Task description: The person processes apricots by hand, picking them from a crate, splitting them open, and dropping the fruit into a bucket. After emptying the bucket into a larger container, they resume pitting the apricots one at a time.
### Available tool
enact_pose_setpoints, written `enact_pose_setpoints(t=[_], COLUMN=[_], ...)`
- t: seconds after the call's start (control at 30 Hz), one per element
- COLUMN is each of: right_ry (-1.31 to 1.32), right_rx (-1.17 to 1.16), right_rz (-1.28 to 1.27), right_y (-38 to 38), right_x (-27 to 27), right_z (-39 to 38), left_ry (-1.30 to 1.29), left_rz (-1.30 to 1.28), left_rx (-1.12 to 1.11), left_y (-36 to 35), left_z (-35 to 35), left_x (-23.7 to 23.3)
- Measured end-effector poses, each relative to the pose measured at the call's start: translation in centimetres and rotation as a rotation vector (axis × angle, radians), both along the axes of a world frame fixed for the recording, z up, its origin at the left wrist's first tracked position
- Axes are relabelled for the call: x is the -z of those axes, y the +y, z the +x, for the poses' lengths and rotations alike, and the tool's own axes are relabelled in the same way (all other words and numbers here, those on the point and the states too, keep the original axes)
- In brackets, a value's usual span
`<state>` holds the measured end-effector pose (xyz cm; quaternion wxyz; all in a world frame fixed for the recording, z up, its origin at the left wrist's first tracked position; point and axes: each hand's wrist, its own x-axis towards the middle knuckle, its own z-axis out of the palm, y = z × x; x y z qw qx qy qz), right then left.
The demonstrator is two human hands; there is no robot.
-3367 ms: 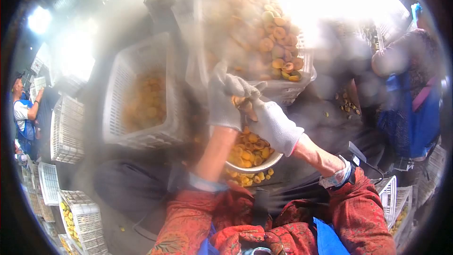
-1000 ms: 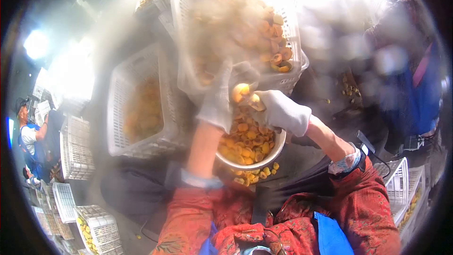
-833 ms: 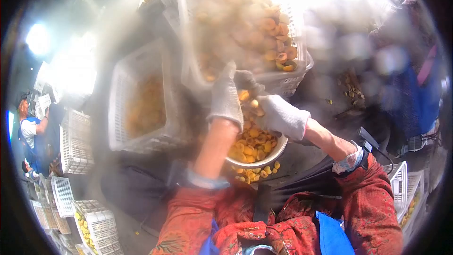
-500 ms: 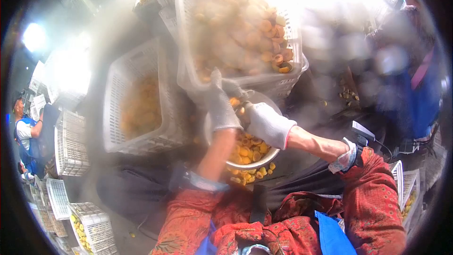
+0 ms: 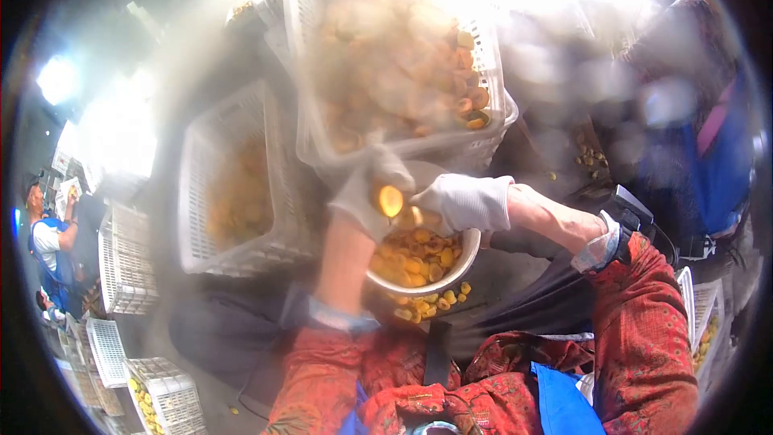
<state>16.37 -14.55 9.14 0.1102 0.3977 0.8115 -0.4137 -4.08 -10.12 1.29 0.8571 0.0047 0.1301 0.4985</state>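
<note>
My left hand [image 5: 372, 193], in a pale glove, holds a yellow-orange fruit half [image 5: 390, 200] with its cut face showing. Close beside it on the right is my right hand [image 5: 467, 201], also gloved, its fingers closed around something small and pale that I cannot make out. Both are above the near side of a large white crate [image 5: 403, 149] full of orange fruit pieces [image 5: 435, 72]. Just below them stands a round bowl [image 5: 469, 254] of yellow fruit halves [image 5: 419, 258]. Haze blurs the left hand's fingertips.
Another white crate [image 5: 193, 201] with orange fruit stands at the left. Loose fruit halves [image 5: 427, 306] lie below the bowl. At far left is a person [image 5: 52, 238] near stacked crates [image 5: 129, 262]. A second person [image 5: 700, 137] in blue is at the right.
My left hand has come down and back, and a fruit half now shows in it. The right hand has turned and shifted slightly. The view has shifted a little.
</note>
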Motion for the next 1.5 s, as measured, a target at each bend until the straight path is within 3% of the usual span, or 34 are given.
enact_pose_setpoints(t=[0.07, 0.1, 0.13, 0.2, 0.23, 0.27, 0.33, 0.37, 0.43, 0.47, 0.57, 0.63, 0.67, 0.73, 0.77, 0.8, 0.83, 0.87, 0.97, 1.0, 1.03, 1.07, 1.13, 1.2, 1.27, 1.33, 1.5], right_ry=[-0.090, -0.024, -0.024, -0.289, -0.125, -0.179, 0.092, 0.091, -0.145, -0.147, -0.424, -0.393, -0.353, -0.316, -0.276, -0.276, 0.154, 0.567, 0.673, 0.685, 0.874, 0.875, 0.686, 0.690, 0.580, 0.614, 0.483], right_rx=[-0.224, -0.024, -0.022, -0.061, 0.090, 0.084, 0.283, 0.279, 0.216, 0.203, 0.334, 0.282, 0.233, 0.268, 0.301, 0.289, 0.680, 1.023, 0.854, 0.791, 0.820, 0.814, 0.851, 0.789, 0.786, 0.746, 0.637], right_rz=[0.421, 0.322, 0.330, 0.444, 0.527, 0.709, 0.990, 1.004, 1.014, 1.030, 0.830, 0.866, 0.890, 0.950, 0.996, 0.993, 0.539, 0.027, 0.060, 0.089, 0.138, 0.117, 0.661, 0.708, 0.781, 0.769, 0.907], right_y=[-0.2, -1.0, -0.8, 0.2, 1.2, 3.1, 5.8, 7.5, 11.0, 12.2, 13.7, 13.6, 13.7, 15.5, 15.5, 15.0, 12.7, 10.7, 6.3, 5.3, 4.9, 4.4, 2.8, 1.6, 1.4, 0.4, 0.0], right_x=[1.9, 2.4, 2.4, 2.3, 2.4, 3.6, 4.0, 4.8, 7.0, 7.8, 7.6, 7.1, 7.0, 7.4, 6.7, 6.3, 3.8, 2.4, 0.7, 0.3, 0.8, 1.0, 0.8, 2.2, 3.6, 3.9, 3.7], right_z=[0.5, 0.8, 0.9, 0.7, 0.5, 0.4, 0.2, 0.0, -0.7, -1.0, -1.7, -1.2, -0.6, 1.0, 0.8, 1.0, 0.5, 0.0, -3.4, -4.2, -4.6, -4.9, -5.0, -5.4, -6.7, -6.8, -7.4], left_ry=[-0.131, -0.195, -0.261, -0.160, -0.155, -0.162, -0.009, -0.072, -0.126, -0.168, -0.047, 0.083, 0.075, -0.161, -0.165, 0.021, 0.207, 0.209, 0.039, 0.050, 0.055, 0.058, 0.075, 0.247, 0.112, 0.275, 0.318], left_rz=[0.021, 0.035, 0.055, 0.017, -0.074, -0.076, -0.318, -0.207, -0.132, -0.070, -0.059, -0.128, -0.121, 0.426, 0.429, 0.171, -0.098, -0.114, -0.004, -0.023, -0.031, -0.036, -0.100, 0.096, 0.051, 0.072, 0.106], left_rx=[-0.217, -0.323, -0.427, -0.649, -0.698, -0.698, -0.988, -0.856, -0.732, -0.605, -0.511, -0.465, -0.465, -0.184, -0.192, -0.263, -0.327, -0.334, -0.092, -0.104, -0.226, -0.349, -0.442, -0.468, -0.428, -0.502, -0.514], left_y=[1.6, 2.3, 2.8, 0.8, 0.4, 0.3, 0.8, 2.4, 3.5, 3.6, 1.8, 1.1, 1.7, 3.6, 2.5, 1.1, 0.1, 0.1, 0.5, 0.5, 0.5, 0.5, -0.1, 0.0, -0.9, -1.7, -1.6], left_z=[-5.0, -6.8, -7.5, -8.7, -10.0, -9.8, -9.3, -11.9, -10.6, -9.4, -4.4, -1.7, -1.3, -0.9, 0.1, 1.4, 2.5, 3.0, 3.4, 3.3, 3.2, 3.2, 3.1, 2.9, 3.1, 3.4, 3.5], left_x=[0.6, 0.6, 0.3, -4.7, -4.9, -4.7, -4.6, -0.7, 1.3, 1.5, -0.4, -1.9, 0.0, 5.4, 3.1, 0.9, -0.6, -0.4, 1.1, 1.0, 0.2, -0.9, -3.3, -3.7, -5.1, -5.8, -5.9])
